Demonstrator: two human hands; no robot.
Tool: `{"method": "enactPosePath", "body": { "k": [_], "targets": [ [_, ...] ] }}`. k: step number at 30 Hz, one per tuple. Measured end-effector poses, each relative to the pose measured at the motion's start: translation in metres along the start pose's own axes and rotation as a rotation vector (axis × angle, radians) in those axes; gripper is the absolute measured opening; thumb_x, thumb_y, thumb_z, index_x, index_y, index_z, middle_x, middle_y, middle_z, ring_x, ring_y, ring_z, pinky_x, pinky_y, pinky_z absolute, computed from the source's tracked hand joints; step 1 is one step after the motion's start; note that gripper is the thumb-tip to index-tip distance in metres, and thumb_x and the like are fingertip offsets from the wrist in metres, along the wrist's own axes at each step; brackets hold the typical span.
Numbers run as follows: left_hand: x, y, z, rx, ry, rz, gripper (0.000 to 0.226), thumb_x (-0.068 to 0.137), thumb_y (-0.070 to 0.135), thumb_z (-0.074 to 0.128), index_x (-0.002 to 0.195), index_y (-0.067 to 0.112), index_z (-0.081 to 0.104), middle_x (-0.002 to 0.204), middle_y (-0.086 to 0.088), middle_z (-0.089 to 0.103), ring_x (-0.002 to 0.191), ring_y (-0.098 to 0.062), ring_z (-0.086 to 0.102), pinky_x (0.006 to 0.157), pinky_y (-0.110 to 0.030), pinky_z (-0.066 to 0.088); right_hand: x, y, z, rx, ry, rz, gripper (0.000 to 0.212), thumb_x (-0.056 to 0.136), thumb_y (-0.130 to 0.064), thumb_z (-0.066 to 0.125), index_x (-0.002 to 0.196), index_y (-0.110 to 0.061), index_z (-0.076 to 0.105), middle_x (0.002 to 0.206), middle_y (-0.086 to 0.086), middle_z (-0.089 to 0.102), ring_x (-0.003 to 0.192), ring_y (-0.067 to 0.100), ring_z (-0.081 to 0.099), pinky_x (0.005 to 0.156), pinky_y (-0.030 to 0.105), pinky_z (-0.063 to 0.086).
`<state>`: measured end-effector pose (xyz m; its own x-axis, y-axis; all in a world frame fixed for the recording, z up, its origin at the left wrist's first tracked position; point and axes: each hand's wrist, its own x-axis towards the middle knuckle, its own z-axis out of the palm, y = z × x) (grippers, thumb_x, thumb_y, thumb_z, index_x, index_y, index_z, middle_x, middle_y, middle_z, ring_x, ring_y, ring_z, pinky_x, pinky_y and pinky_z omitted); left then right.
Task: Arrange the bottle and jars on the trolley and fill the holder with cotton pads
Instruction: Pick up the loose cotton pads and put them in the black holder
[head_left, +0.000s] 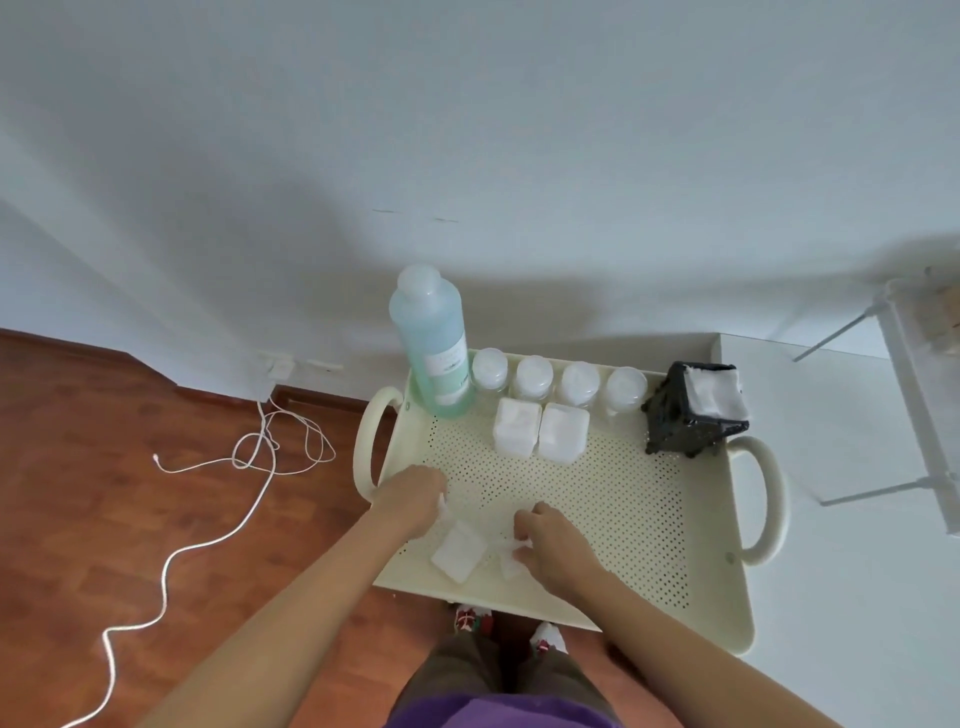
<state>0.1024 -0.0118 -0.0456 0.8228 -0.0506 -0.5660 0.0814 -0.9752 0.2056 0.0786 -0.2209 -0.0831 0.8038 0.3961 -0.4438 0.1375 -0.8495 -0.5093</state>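
Observation:
A cream perforated trolley top (623, 499) carries a tall pale-green bottle (434, 348) at its back left. Several small clear jars (556, 379) stand in a row beside the bottle. Two white square tubs (540, 430) sit in front of the jars. A black holder (693, 413) at the back right has white cotton pads showing in its top. At the front left a stack of cotton pads (457, 552) lies in clear wrapping. My left hand (415, 496) pinches the wrapping's edge. My right hand (550, 540) grips crumpled wrapping and pads on the stack's right.
A white cable (218, 525) snakes over the wooden floor on the left. A white cabinet top (831, 467) adjoins the trolley on the right, with a white rack (924, 395) above it. The wall stands directly behind. My feet (509, 629) show under the trolley's front edge.

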Motion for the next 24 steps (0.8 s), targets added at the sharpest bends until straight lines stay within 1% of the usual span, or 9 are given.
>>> {"method": "enactPosePath", "body": {
  "k": [2,4,7,11,13,17,20,22,24],
  "targets": [
    [-0.004,0.006,-0.014,-0.253,-0.005,0.086,0.007,0.085,0.011,0.059,0.083,0.017,0.059,0.078,0.007,0.055,0.076,-0.015,0.053,0.059,-0.021,0.037,-0.002,0.006,-0.009,0.098,0.039,0.054,0.011,0.089,-0.014,0.060,0.100,-0.012,0.059,0.107,0.007,0.064,0.094,0.023,0.059,0.079,0.032,0.048],
    [-0.010,0.016,-0.020,-0.383,-0.096,0.159,0.012,0.079,0.013,0.069,0.082,0.019,0.059,0.076,0.010,0.051,0.071,-0.010,0.049,0.059,-0.018,0.036,-0.006,0.013,-0.017,0.193,0.087,0.118,0.008,0.087,-0.013,0.062,0.093,-0.017,0.057,0.099,0.008,0.067,0.085,0.023,0.061,0.073,0.034,0.051],
    [-0.010,0.021,-0.002,-0.299,-0.191,0.126,0.027,0.075,0.015,0.076,0.089,0.021,0.054,0.078,0.012,0.048,0.072,-0.009,0.047,0.058,-0.018,0.036,-0.015,0.022,-0.029,0.270,0.134,0.180,0.017,0.085,-0.013,0.067,0.089,-0.019,0.052,0.093,0.008,0.065,0.079,0.022,0.059,0.059,0.027,0.046],
    [-0.006,0.016,0.033,-0.196,-0.132,0.037,0.042,0.071,0.018,0.079,0.095,0.021,0.045,0.097,0.002,0.058,0.087,-0.019,0.053,0.069,-0.026,0.041,-0.027,0.031,-0.047,0.366,0.200,0.215,0.026,0.082,-0.014,0.072,0.096,-0.020,0.051,0.093,0.008,0.063,0.076,0.020,0.057,0.053,0.022,0.041],
    [-0.005,0.016,0.039,-0.131,-0.094,0.019,0.036,0.071,0.022,0.078,0.092,0.023,0.049,0.102,0.002,0.058,0.091,-0.018,0.055,0.074,-0.028,0.044,-0.035,0.033,-0.060,0.385,0.255,0.213,0.030,0.082,-0.014,0.072,0.096,-0.021,0.046,0.085,0.005,0.061,0.070,0.018,0.055,0.052,0.024,0.042],
    [-0.005,0.021,0.035,0.004,-0.085,0.091,0.021,0.075,0.025,0.074,0.075,0.023,0.054,0.093,0.004,0.052,0.083,-0.013,0.051,0.070,-0.021,0.039,-0.056,0.034,-0.098,0.420,0.429,0.153,0.028,0.086,-0.009,0.066,0.095,-0.016,0.040,0.074,0.001,0.055,0.064,0.027,0.058,0.057,0.035,0.049],
    [-0.002,0.035,0.021,-0.095,-0.080,0.169,0.029,0.076,0.020,0.069,0.066,0.024,0.043,0.080,0.006,0.051,0.074,-0.013,0.047,0.060,-0.020,0.031,-0.069,0.044,-0.134,0.423,0.614,0.113,0.022,0.086,-0.009,0.065,0.088,-0.014,0.044,0.064,0.002,0.050,0.050,0.015,0.047,0.051,0.020,0.039],
    [-0.002,0.058,0.001,-0.265,-0.053,0.251,0.027,0.074,0.019,0.070,0.073,0.022,0.043,0.079,0.005,0.050,0.073,-0.014,0.047,0.060,-0.022,0.032,-0.073,0.055,-0.158,0.424,0.712,0.126,0.016,0.087,-0.011,0.063,0.083,-0.015,0.048,0.056,0.001,0.044,0.046,0.010,0.035,0.047,0.017,0.033],
    [-0.005,0.091,-0.025,-0.410,-0.005,0.350,0.035,0.074,0.020,0.076,0.083,0.019,0.042,0.081,0.004,0.049,0.070,-0.011,0.045,0.061,-0.023,0.036,-0.073,0.068,-0.180,0.444,0.758,0.160,0.010,0.089,-0.013,0.061,0.082,-0.016,0.055,0.060,0.001,0.050,0.048,0.009,0.039,0.047,0.014,0.034]
  ]
}}
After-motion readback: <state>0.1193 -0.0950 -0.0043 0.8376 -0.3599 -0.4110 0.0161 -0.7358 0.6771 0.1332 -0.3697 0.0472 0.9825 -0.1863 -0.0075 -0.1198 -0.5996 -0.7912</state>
